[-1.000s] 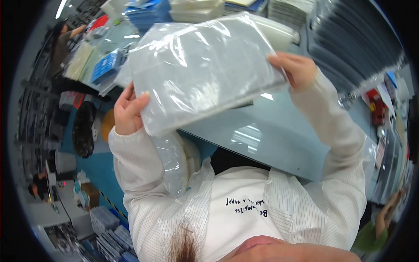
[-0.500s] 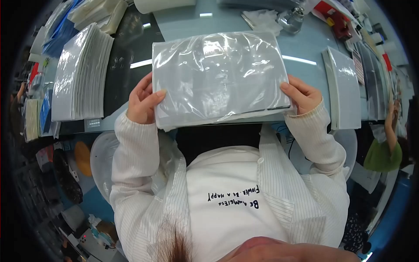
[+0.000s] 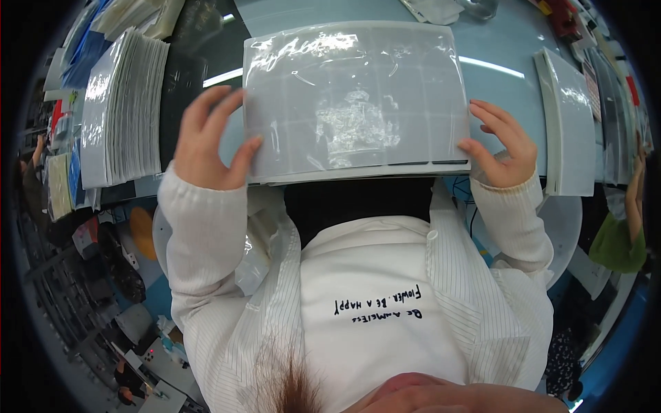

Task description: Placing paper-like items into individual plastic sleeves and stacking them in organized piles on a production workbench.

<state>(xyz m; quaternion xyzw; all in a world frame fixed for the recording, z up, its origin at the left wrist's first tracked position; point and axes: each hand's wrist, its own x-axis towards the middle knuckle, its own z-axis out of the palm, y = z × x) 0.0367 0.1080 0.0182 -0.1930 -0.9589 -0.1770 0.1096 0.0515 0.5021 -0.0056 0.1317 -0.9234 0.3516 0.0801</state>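
A flat rectangular stack of glossy, translucent pale grey sheets (image 3: 296, 103) lies in front of me at the near edge of the table. Faint grid-like lines cross its smooth top, and bright reflections show on it. At its left edge my left hand (image 3: 212, 141) is open, with fingers spread and the thumb tip by the stack's side. My right hand (image 3: 506, 146) is open too, fingers apart, its thumb close to the lower right corner. Neither hand grips the stack. A thin dark line runs along the stack's near right edge.
A tall pile of plastic-covered sheets (image 3: 124, 113) stands on the left, beside blue packs (image 3: 86, 65). To the right lies another pale stack (image 3: 566, 127). A crumpled clear bag (image 3: 434, 9) and a glass container (image 3: 480, 7) sit at the back. Another person in green (image 3: 620, 241) is at far right.
Both hands have let go of the stack and opened, the left moving outward. The stack's wrinkled top now looks smoother and flatter. The whole view has shifted slightly.
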